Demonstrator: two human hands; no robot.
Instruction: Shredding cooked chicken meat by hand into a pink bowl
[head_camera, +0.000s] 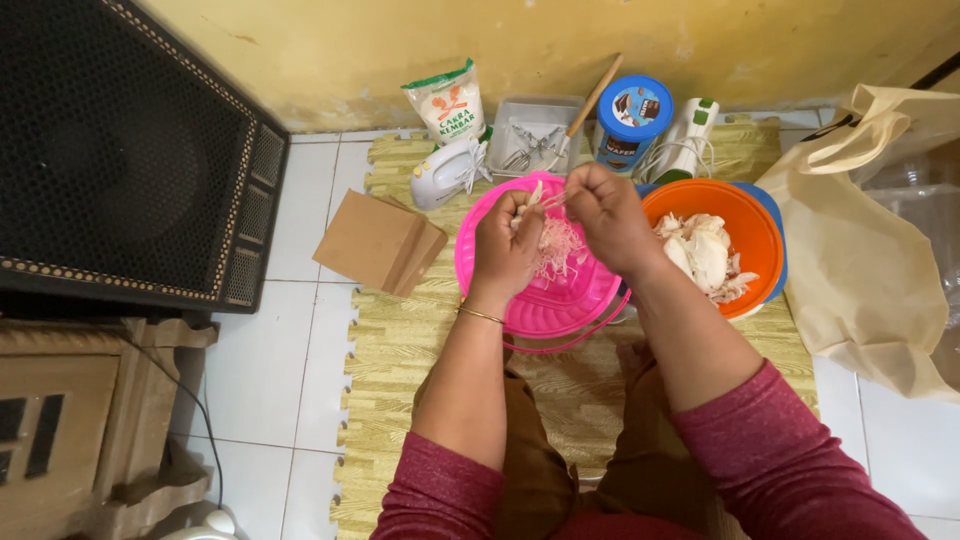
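Observation:
My left hand (505, 245) holds a pale piece of cooked chicken (533, 200) over a pink plastic bowl (500, 290). My right hand (607, 215) pinches a thin strand of the same piece and pulls it sideways. A heap of fine shredded chicken (560, 255) lies in the pink bowl beneath both hands. To the right stands an orange bowl (755, 245) holding several larger chicken pieces (700, 250). Both bowls rest on a yellow woven-look mat (400, 340).
Along the yellow wall stand a flour bag (447, 100), a white hand mixer (447, 172), a grey tray with beaters (530, 135), a wooden stick (590, 100), a blue tin (630, 118). Brown cardboard (380, 242) lies left, a black speaker (120, 150) far left, a beige bag (870, 250) right.

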